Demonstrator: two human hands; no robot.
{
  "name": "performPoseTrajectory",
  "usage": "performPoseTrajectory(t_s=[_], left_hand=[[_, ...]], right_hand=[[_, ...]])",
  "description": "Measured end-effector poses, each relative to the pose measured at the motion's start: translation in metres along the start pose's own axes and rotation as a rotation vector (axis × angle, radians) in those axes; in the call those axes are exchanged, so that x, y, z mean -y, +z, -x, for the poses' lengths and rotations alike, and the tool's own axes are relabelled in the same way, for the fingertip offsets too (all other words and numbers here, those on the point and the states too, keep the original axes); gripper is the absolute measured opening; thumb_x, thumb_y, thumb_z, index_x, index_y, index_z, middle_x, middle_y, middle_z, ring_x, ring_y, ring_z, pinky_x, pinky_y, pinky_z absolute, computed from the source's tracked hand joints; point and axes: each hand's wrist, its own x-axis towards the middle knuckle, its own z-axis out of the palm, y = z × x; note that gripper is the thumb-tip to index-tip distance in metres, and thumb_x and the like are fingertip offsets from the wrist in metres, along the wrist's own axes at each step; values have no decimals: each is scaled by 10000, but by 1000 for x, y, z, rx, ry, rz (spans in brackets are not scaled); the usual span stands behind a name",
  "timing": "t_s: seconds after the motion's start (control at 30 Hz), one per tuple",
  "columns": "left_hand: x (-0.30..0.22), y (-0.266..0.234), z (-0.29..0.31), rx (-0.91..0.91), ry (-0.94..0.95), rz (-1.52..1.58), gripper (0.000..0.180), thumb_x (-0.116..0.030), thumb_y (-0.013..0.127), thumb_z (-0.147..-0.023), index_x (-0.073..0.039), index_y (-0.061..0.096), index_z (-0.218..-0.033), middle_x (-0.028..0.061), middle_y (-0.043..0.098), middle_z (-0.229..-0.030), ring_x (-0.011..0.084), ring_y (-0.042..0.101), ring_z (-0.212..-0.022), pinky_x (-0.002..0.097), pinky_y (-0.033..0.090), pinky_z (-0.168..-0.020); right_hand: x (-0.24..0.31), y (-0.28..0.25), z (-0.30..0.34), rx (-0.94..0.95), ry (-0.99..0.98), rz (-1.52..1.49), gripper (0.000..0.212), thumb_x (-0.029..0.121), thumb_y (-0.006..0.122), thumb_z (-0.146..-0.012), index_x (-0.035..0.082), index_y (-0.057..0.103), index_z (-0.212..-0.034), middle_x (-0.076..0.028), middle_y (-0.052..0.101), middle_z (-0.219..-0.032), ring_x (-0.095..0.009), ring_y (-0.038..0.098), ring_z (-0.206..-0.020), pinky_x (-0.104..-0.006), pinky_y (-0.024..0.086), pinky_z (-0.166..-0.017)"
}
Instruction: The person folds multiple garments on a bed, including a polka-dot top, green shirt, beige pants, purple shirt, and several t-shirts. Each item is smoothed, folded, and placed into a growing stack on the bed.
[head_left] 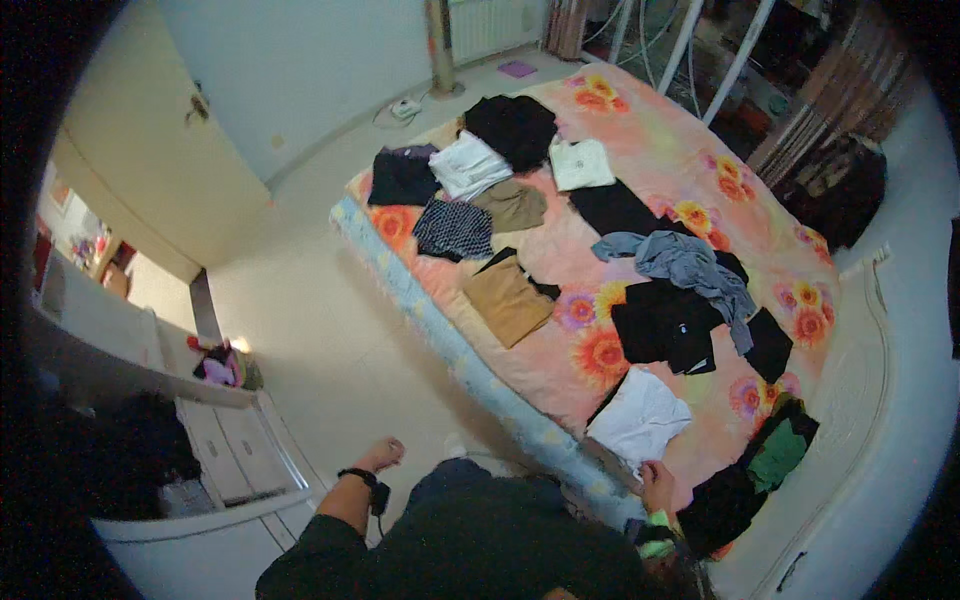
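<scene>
I log tan garment (508, 300) folded near bed (450, 357) edge, grey-blue garment (690, 262) not folded. Right hand (656, 485) at white garment (642, 412), pinch unclear; left hand (385, 455) empty, spread unclear.

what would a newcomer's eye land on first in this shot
Probably the bed, its peach cover printed with bright flowers, filling the middle and right under scattered clothes. Next, perhaps, the white garment near the bed's front edge, with the right hand at its lower end. The rumpled blue-grey garment farther back stands out against black ones.
</scene>
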Motion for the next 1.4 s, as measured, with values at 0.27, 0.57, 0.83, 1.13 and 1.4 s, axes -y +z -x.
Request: performPoseTrajectory(t_s=[0.27,0.57,0.83,1.13,1.4], left_hand=[[112,-122,41,-392,-39,459,274,-217,593,-939,29,588,-1060,114,653,-787,207,643,-621,329,536,-555],[154,-77,69,-224,-181,446,286,-267,595,-963,16,614,-1001,117,692,-783,203,658,-643,341,525,-572],[56,-121,46,-163,-204,796,265,-199,593,-975,7,594,-1142,120,679,-928,201,671,-780,322,529,-673],[-47,-122,-26,-194,-120,642,319,-223,593,-985,3,571,-1210,144,655,-1064,241,657,-943,360,524,-830],[-202,-92,-254,209,347,445,352,-210,611,-989,-21,566,-1283,50,630,-1140,169,588,-1063,322,470,-954]], right_hand=[[154,139,-95,343,-37,-319,191,126,572,-987,-41,659,-1020,-101,693,-856,-169,656,-787,-313,530,-731],[208,265,-312,449,-36,-335,238,196,558,-990,-11,654,-923,-63,674,-801,-157,657,-752,-297,534,-700],[216,361,-472,448,172,123,348,369,627,-872,47,681,-993,-184,699,-935,-348,670,-902,-411,516,-806],[255,399,-474,372,45,649,1085,470,872,-631,97,305,-1478,-187,483,-1411,-387,445,-1322,-566,311,-1098],[199,417,-512,703,202,265,740,392,870,-668,12,599,-1242,-135,685,-1138,-284,632,-1096,-452,451,-987]])
